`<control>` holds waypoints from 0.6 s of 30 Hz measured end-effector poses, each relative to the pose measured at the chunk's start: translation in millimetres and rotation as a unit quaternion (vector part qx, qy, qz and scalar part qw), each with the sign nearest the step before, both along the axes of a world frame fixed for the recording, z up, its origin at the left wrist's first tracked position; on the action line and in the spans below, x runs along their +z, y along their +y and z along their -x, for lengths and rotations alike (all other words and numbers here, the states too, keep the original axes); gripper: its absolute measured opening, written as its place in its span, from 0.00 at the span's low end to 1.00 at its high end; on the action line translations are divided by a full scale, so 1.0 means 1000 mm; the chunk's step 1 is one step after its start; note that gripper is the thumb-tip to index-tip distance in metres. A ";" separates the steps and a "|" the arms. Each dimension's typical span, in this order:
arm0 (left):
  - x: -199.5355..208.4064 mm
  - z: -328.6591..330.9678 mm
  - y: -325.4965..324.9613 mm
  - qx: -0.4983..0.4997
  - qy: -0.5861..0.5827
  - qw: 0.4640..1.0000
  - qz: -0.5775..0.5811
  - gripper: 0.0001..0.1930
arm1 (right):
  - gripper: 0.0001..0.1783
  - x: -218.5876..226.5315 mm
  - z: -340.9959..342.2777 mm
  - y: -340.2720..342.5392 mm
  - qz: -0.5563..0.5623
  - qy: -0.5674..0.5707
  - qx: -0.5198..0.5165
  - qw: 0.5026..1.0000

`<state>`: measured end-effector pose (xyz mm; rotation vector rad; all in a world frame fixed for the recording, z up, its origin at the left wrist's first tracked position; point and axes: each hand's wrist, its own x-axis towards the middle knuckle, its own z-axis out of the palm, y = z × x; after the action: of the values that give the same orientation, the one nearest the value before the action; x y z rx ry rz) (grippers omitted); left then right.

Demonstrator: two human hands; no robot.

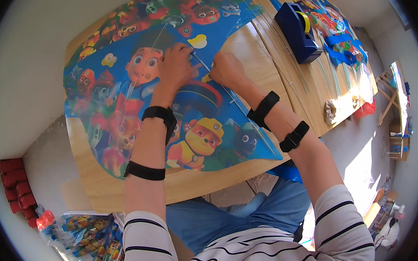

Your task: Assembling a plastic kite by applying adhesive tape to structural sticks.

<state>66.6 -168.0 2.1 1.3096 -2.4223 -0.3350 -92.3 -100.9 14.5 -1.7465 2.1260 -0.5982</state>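
Observation:
A large printed kite (107,96) with cartoon figures on blue lies spread over the wooden table. Along its right-hand edge runs a thin rod (254,124) with a small white fitting (232,101) on it. My left hand (176,67) rests on the kite's upper middle, fingers curled in beside this rod; what they grip is hidden. Close by on the right, my right hand (228,71) is closed, its thumb and fingertips pinching at the rod. Between my hands the rod's upper part shows as a pale line. Black straps circle both my forearms.
A dark blue tape dispenser (296,33) with yellow tape stands at the far right, beside several loose thin rods (281,60). Blue ribbons (340,48) lie on another printed sheet (319,11). Plastic-wrapped printed pieces (93,243) sit low on the left; red stacked items (16,187) are by the wall.

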 end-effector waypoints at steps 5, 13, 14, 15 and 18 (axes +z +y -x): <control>-0.011 -0.004 -0.005 -0.017 0.019 0.999 0.041 0.24 | 0.07 0.004 0.005 0.039 -0.034 -0.021 -0.023 0.999; -0.010 -0.002 -0.016 -0.036 0.022 0.999 -0.012 0.26 | 0.07 0.012 0.028 0.072 -0.069 -0.039 -0.025 0.997; -0.009 -0.004 -0.019 -0.051 0.068 0.996 -0.027 0.28 | 0.07 0.017 0.031 0.072 -0.092 -0.064 -0.028 0.993; -0.009 -0.007 -0.020 -0.064 0.112 0.991 -0.043 0.29 | 0.07 0.018 0.033 0.076 -0.092 -0.066 -0.027 0.993; -0.004 -0.012 -0.016 -0.079 0.169 0.979 0.082 0.29 | 0.08 0.015 0.033 0.085 -0.146 -0.105 -0.034 0.983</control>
<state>78.7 -183.6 -2.1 0.9094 -2.2137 -0.3583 -125.3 -15.8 29.4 -1.3942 2.0159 -0.4385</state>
